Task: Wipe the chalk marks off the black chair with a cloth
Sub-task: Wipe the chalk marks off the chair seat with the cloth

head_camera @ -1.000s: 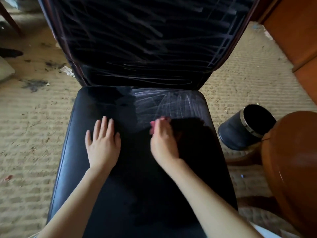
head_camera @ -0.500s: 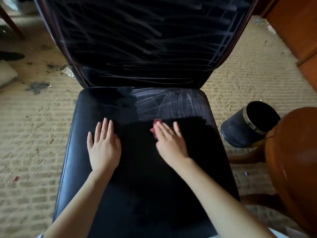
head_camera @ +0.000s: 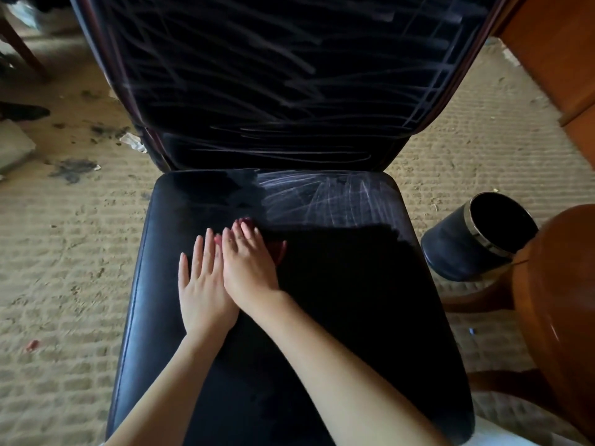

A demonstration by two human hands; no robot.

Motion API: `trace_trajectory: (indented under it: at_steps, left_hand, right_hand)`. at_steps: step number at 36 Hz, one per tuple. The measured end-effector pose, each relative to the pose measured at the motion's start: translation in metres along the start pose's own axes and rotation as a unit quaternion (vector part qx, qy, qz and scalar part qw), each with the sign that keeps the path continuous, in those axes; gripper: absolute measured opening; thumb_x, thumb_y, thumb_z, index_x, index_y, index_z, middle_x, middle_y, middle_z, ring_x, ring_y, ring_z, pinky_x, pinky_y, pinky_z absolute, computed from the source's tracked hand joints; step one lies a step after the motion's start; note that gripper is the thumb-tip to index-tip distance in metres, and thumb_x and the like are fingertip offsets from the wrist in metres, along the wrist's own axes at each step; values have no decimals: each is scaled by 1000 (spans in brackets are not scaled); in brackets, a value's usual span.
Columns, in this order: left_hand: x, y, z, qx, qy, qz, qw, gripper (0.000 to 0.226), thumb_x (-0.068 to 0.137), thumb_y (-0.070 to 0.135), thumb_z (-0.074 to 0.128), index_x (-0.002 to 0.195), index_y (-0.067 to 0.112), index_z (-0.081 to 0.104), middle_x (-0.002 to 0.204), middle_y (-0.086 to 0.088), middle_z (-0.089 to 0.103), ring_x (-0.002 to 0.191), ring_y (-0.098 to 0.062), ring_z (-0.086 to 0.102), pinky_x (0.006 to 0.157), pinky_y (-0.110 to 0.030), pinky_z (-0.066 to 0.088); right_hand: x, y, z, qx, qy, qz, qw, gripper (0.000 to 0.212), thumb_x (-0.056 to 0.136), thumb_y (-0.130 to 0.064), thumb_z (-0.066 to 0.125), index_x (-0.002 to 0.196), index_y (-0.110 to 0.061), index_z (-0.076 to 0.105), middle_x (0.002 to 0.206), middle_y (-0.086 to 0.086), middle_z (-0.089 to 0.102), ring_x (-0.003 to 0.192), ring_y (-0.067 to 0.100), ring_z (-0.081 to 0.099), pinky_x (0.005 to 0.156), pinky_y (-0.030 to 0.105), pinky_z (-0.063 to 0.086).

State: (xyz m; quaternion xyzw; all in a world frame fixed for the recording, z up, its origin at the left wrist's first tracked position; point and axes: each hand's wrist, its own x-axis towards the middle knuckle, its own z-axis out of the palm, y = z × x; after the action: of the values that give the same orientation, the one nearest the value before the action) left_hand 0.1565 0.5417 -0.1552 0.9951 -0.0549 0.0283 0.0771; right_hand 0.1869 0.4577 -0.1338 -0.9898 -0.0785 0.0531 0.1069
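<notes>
The black chair [head_camera: 338, 317] fills the middle of the view. White chalk marks [head_camera: 325, 201] cover the far right part of its seat, and chalk lines [head_camera: 257, 78] streak the backrest. My left hand [head_camera: 203, 291] lies flat on the seat with straight fingers. My right hand [head_camera: 249, 263] presses flat on a red cloth [head_camera: 279, 251], which shows only at the fingertips and at the hand's right side. The right hand partly overlaps the left hand's fingers. Both hands sit just short of the chalked patch.
A black round bin [head_camera: 476, 239] stands on the beige carpet [head_camera: 64, 252] right of the chair. A brown wooden chair [head_camera: 557, 300] is at the right edge and wooden furniture [head_camera: 553, 53] at the top right. Dark stains [head_camera: 74, 169] mark the carpet at left.
My right hand slid the cloth left across the seat, from the middle right to beside and partly over my left hand. The left hand stayed in place.
</notes>
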Motion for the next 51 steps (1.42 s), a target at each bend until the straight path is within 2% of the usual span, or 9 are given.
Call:
trace_trajectory:
  at_steps: [4, 8, 13, 19, 25, 29, 33, 46, 51]
  left_hand:
    - [3, 4, -1, -31, 14, -28, 999, 61, 92, 33, 26, 147, 8, 31, 155, -7, 26, 144, -21, 21, 117, -41, 10]
    - [3, 5, -4, -44, 21, -19, 999, 59, 92, 31, 26, 145, 5, 36, 153, -10, 31, 143, -24, 27, 116, -44, 16]
    - [4, 5, -5, -45, 17, -21, 999, 61, 92, 33, 24, 145, 5, 36, 153, -9, 31, 142, -24, 27, 116, -45, 18]
    - [4, 6, -2, -38, 21, -18, 999, 61, 91, 32, 24, 144, 4, 37, 152, -11, 32, 142, -26, 28, 116, -46, 17]
    - [5, 6, -2, -27, 10, -19, 999, 62, 91, 31, 24, 144, 3, 36, 152, -11, 32, 141, -26, 30, 115, -45, 16]
    - [5, 3, 0, -13, -8, -14, 1000, 65, 92, 39, 17, 152, 13, 16, 159, -2, 15, 146, -19, 14, 117, -41, 9]
    - [5, 5, -1, -30, 9, -20, 999, 60, 94, 32, 23, 148, 6, 30, 154, -9, 28, 144, -23, 23, 117, -44, 14]
    - [3, 9, -2, -32, 11, -29, 999, 61, 93, 31, 23, 145, 2, 34, 153, -12, 30, 142, -26, 27, 115, -43, 15]
    - [3, 10, 1, -29, 8, -44, 999, 60, 92, 31, 24, 145, 3, 34, 153, -11, 30, 143, -25, 27, 116, -43, 16]
  right_hand:
    - [-5, 28, -17, -61, 9, -50, 997, 54, 98, -15, 12, 149, 4, 19, 156, 21, 20, 147, 32, 11, 119, 42, -4]
    - [-28, 84, -24, -63, 46, -26, 997, 59, 83, -7, 19, 122, 10, 58, 123, 24, 61, 120, 38, 56, 108, 49, 35]
    - [-66, 153, -32, -67, 71, 106, 990, 57, 81, 10, 51, 137, 9, 42, 141, 25, 46, 134, 37, 41, 114, 43, 13]
    - [-58, 152, -23, 4, 134, 270, 953, 43, 84, 8, 44, 126, 14, 50, 125, 31, 56, 124, 43, 49, 110, 52, 31]
    - [2, 44, -24, 60, 55, 86, 993, 48, 90, -7, 39, 138, -10, 40, 140, 10, 46, 128, 31, 37, 103, 50, 12]
    - [30, 6, -20, -8, -15, -14, 1000, 54, 101, -8, 29, 152, -3, 13, 159, 14, 15, 148, 26, 7, 120, 44, 2]
    - [20, 33, -27, -55, -9, -49, 997, 64, 97, -5, 40, 152, -1, 7, 160, 14, 12, 148, 25, 6, 120, 37, -1]
    - [-49, 168, -55, -19, 41, 201, 979, 62, 89, 5, 38, 148, 3, 23, 155, 17, 27, 146, 26, 18, 119, 34, 4]
    - [-15, 107, -37, 25, 69, 107, 992, 56, 72, 10, 54, 127, 10, 50, 129, 27, 53, 124, 41, 48, 108, 49, 31]
